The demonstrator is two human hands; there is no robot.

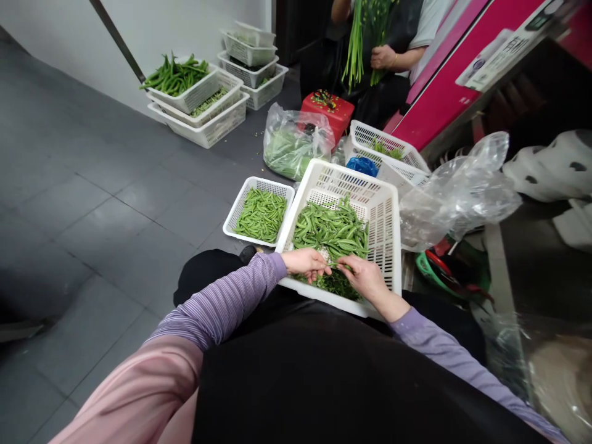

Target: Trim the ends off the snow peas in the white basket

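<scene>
Both my hands are over a large white slotted basket (392,246) on my lap side, which holds green pea pods (333,228) and a darker heap of green trimmings (340,282) at its near end. My left hand (308,263) has its fingers pinched at a thin green pod. From the right, my right hand (363,274) pinches the same side of that small pod with thumb and finger. The pod is partly hidden by the fingertips. Left of the large basket stands a small white basket (226,227) filled with green pods (260,216).
Stacked white baskets (210,132) with green vegetables stand by the wall. Beyond my basket are a bagged green vegetable (289,148), a red stool (340,117) and another white basket (416,161). A person's hand (383,57) holds long green stalks. Clear plastic bags (462,191) lie right.
</scene>
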